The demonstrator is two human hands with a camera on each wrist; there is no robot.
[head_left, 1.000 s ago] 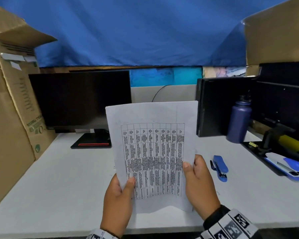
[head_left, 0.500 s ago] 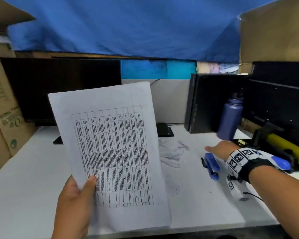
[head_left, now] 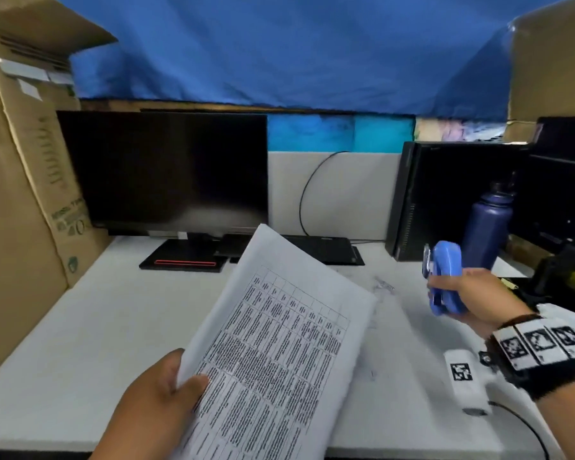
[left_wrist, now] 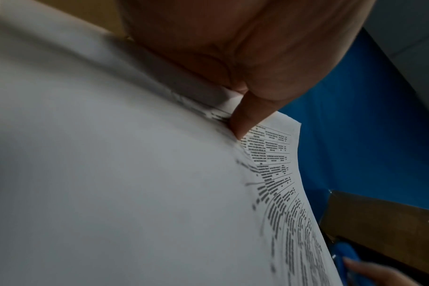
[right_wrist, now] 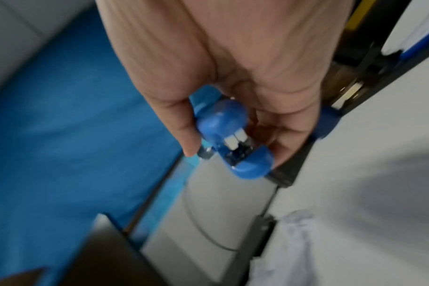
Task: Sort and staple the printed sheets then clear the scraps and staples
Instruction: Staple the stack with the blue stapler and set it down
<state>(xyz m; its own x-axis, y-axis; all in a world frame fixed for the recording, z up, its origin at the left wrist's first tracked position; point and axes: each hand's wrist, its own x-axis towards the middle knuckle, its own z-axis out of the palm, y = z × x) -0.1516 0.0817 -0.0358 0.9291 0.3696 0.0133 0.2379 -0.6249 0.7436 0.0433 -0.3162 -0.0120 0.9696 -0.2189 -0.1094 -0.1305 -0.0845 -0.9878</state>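
Note:
My left hand (head_left: 160,400) pinches the lower left edge of the printed sheets (head_left: 279,346), thumb on top, and holds them tilted to the right above the white desk (head_left: 90,323). The sheets (left_wrist: 135,183) carry a printed table, and the thumb (left_wrist: 245,116) presses onto them. My right hand (head_left: 472,300) grips a blue stapler (head_left: 443,280) in the air at the right, apart from the sheets. In the right wrist view the fingers curl round the stapler (right_wrist: 230,139). A small heap of paper scraps (head_left: 384,287) lies on the desk between sheets and stapler.
A dark monitor (head_left: 166,174) stands at the back, a black computer case (head_left: 445,200) and a purple bottle (head_left: 485,224) at the back right. A cardboard box (head_left: 24,194) fills the left side. A black tray with a yellow tool (head_left: 565,277) sits far right.
My right hand let go of the sheets, reached right to the stapler on the desk and lifted it. My left hand alone now holds the sheets, lower and tilted right.

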